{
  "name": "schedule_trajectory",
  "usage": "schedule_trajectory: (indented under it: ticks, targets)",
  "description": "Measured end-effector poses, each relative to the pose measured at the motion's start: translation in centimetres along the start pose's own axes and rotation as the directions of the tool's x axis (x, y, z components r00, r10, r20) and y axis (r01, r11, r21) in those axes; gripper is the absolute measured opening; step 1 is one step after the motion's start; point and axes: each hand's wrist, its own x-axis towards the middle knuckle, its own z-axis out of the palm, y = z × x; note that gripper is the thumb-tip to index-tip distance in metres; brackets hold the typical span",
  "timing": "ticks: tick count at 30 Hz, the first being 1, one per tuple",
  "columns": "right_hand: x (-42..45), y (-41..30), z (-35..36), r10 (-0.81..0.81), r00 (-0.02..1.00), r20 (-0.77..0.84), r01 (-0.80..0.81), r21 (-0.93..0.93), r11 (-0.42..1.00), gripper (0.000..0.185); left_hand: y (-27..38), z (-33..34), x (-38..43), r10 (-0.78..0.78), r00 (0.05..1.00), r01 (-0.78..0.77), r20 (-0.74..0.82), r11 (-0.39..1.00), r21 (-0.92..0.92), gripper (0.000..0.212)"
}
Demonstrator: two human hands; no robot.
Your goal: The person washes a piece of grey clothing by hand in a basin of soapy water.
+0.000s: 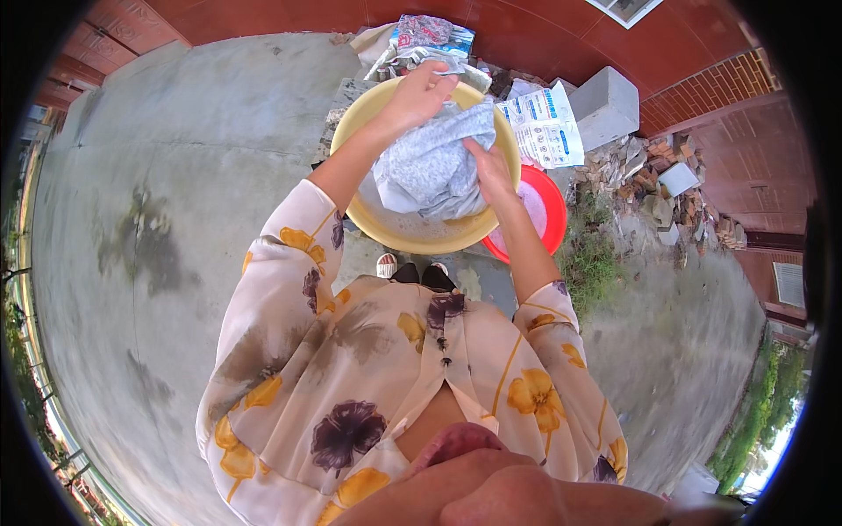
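A wet, light grey mottled cloth is bunched up over a yellow plastic basin, which has a little cloudy water in its bottom. My right hand grips the cloth's right side, the thumb lying over a fold. Above the basin's far part is my left hand, its fingers bent. A small pale piece shows at those fingertips; I cannot tell whether it belongs to the cloth. Partly under the yellow basin, to the right, sits a red basin with foamy water.
A white printed bag lies right of the basin, beside a grey block. Behind the basin is a foam box of odds and ends. Broken bricks are heaped along the red wall. Grass grows from the concrete floor.
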Motion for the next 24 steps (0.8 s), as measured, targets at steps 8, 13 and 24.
schedule_trajectory:
  ticks: [8, 13, 24]
  targets:
    - [1.6, -1.9, -5.7, 0.024, 0.989, -0.144, -0.058, -0.237, 0.970, 0.053, -11.0, -3.2, -11.6, -0.141, 0.973, -0.003, 0.181, 0.782, 0.623, 0.039]
    - [-2.0, -8.5, -0.8, -0.237, 0.960, -0.147, -0.115, -0.983, 0.146, 0.049, -12.6, -2.3, -13.0, 0.100, 0.983, -0.179, 0.152, 0.670, 0.721, 0.042]
    - [-1.4, 2.1, 2.2, -0.231, 0.972, 0.052, 0.224, -0.523, 0.823, 0.024, -9.6, -2.4, -11.7, 0.055, 0.997, -0.076, 0.052, 0.814, 0.576, 0.053]
